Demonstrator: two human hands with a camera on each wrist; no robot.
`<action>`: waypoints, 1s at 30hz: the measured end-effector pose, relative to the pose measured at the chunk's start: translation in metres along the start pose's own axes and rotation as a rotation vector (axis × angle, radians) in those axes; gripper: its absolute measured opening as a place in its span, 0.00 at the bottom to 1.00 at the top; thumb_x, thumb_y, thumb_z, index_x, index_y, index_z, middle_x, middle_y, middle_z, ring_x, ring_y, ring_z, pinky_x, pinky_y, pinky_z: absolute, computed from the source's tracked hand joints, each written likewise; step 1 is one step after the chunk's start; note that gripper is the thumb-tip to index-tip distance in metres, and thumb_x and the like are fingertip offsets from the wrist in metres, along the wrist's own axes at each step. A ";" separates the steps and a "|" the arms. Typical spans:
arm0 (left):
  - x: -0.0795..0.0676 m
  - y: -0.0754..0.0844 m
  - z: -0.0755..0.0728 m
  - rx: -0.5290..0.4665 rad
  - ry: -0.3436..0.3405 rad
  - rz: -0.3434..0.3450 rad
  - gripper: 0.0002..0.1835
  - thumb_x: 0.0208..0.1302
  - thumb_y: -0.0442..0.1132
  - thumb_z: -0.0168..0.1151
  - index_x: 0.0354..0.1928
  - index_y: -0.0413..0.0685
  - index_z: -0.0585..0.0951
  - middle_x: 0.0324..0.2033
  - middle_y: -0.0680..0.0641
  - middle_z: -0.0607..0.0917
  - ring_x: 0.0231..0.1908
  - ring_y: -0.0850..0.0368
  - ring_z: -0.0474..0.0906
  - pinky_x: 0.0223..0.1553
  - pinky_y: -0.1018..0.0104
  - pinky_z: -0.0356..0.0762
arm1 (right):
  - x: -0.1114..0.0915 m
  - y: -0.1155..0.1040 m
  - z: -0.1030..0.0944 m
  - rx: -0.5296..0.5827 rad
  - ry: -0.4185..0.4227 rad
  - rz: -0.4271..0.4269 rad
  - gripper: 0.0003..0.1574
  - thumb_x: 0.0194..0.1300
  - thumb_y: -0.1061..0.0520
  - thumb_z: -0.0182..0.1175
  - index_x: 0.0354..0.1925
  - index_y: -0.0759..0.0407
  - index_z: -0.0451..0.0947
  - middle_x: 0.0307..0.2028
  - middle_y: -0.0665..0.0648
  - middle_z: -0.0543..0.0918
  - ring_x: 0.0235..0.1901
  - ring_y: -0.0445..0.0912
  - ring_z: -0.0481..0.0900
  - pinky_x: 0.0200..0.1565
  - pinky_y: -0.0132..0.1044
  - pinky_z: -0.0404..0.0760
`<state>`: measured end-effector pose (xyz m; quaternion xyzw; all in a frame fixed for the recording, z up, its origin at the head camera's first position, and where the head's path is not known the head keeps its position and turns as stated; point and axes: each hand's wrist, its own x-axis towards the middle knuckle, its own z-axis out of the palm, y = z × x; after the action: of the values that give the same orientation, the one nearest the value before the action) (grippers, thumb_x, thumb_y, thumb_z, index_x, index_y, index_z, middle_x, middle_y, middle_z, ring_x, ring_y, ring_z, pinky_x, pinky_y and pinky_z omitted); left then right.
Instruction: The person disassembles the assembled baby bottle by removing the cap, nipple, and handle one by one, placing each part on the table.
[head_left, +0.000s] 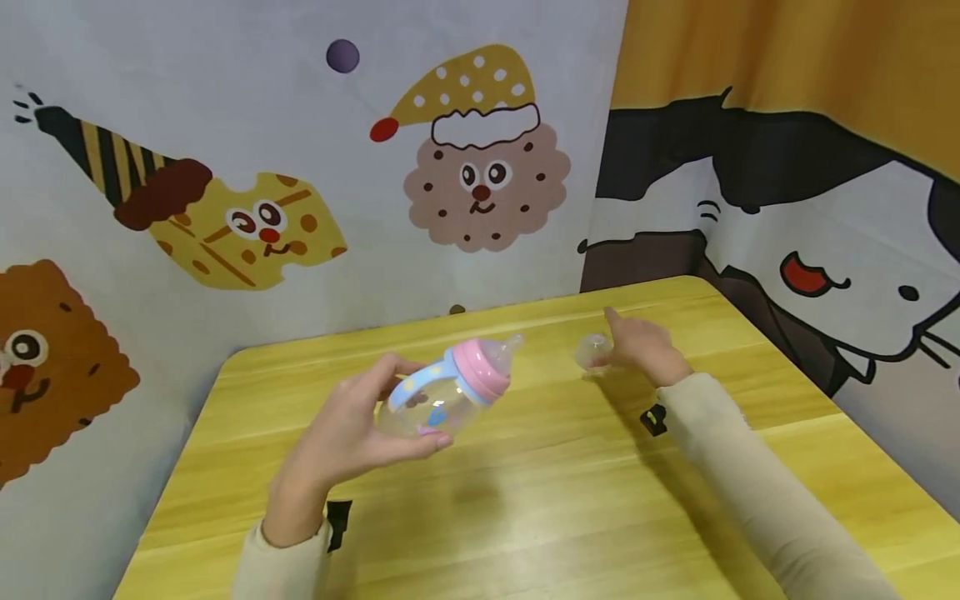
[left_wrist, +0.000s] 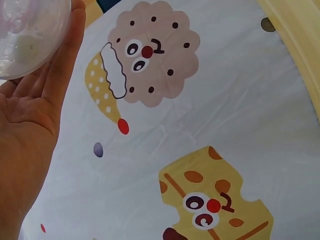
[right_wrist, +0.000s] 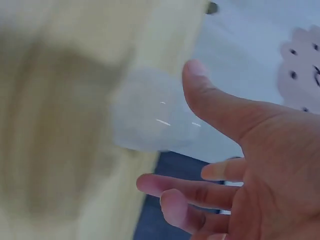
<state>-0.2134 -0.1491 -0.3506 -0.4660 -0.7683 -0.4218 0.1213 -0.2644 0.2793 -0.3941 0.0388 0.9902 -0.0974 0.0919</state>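
My left hand [head_left: 352, 425] grips a clear baby bottle [head_left: 405, 417] around its lower body, the bottle tilted with its teat pointing up and to the right. It has a pink collar [head_left: 480, 369], a pale blue handle with yellow spots and a clear teat. In the left wrist view the transparent bottle base [left_wrist: 32, 40] lies against the fingers. Over the table's far right part, my right hand [head_left: 645, 346] has its thumb and fingers spread beside a clear dome-shaped cap [right_wrist: 150, 110]. The cap stands on the table, between thumb and fingertips in the right wrist view.
The yellow wood-grain table [head_left: 555, 492] has black patches near both forearms, one by the left wrist [head_left: 339, 523] and one by the right sleeve [head_left: 654, 419]. Cloth with cartoon prints [head_left: 300, 100] hangs behind the table and along its right side.
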 end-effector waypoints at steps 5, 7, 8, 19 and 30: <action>0.005 -0.001 0.002 -0.005 0.006 -0.008 0.33 0.49 0.46 0.87 0.54 0.49 0.78 0.45 0.53 0.90 0.36 0.57 0.88 0.39 0.62 0.88 | -0.008 -0.001 -0.030 0.037 0.087 0.002 0.62 0.69 0.30 0.66 0.80 0.69 0.57 0.67 0.78 0.74 0.58 0.73 0.79 0.49 0.64 0.82; 0.005 -0.002 0.003 -0.011 0.004 -0.014 0.33 0.49 0.46 0.87 0.55 0.50 0.78 0.45 0.54 0.89 0.36 0.58 0.87 0.38 0.62 0.88 | -0.012 -0.004 -0.041 0.070 0.126 -0.002 0.59 0.70 0.30 0.65 0.79 0.69 0.59 0.66 0.77 0.75 0.58 0.71 0.79 0.49 0.64 0.82; 0.005 -0.002 0.003 -0.016 0.002 -0.014 0.33 0.49 0.45 0.87 0.55 0.50 0.78 0.45 0.54 0.89 0.36 0.58 0.87 0.38 0.62 0.88 | -0.014 -0.006 -0.045 0.091 0.147 -0.007 0.58 0.71 0.31 0.65 0.78 0.69 0.60 0.63 0.76 0.78 0.55 0.70 0.81 0.46 0.62 0.83; 0.000 -0.004 0.004 -0.039 0.016 -0.023 0.33 0.49 0.43 0.87 0.54 0.47 0.78 0.47 0.52 0.89 0.37 0.56 0.87 0.39 0.62 0.88 | -0.055 -0.031 -0.046 0.373 0.521 -0.083 0.39 0.75 0.35 0.62 0.68 0.61 0.77 0.45 0.66 0.89 0.37 0.58 0.83 0.37 0.49 0.78; 0.002 -0.006 0.002 -0.027 0.030 -0.005 0.34 0.49 0.44 0.87 0.54 0.45 0.77 0.45 0.48 0.90 0.38 0.53 0.87 0.41 0.61 0.88 | -0.092 -0.057 -0.059 0.584 0.640 -0.238 0.28 0.71 0.41 0.70 0.63 0.51 0.82 0.40 0.57 0.89 0.32 0.47 0.79 0.34 0.31 0.75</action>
<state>-0.2186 -0.1475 -0.3537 -0.4593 -0.7617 -0.4395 0.1253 -0.1898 0.2302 -0.3088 -0.0227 0.8974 -0.3660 -0.2455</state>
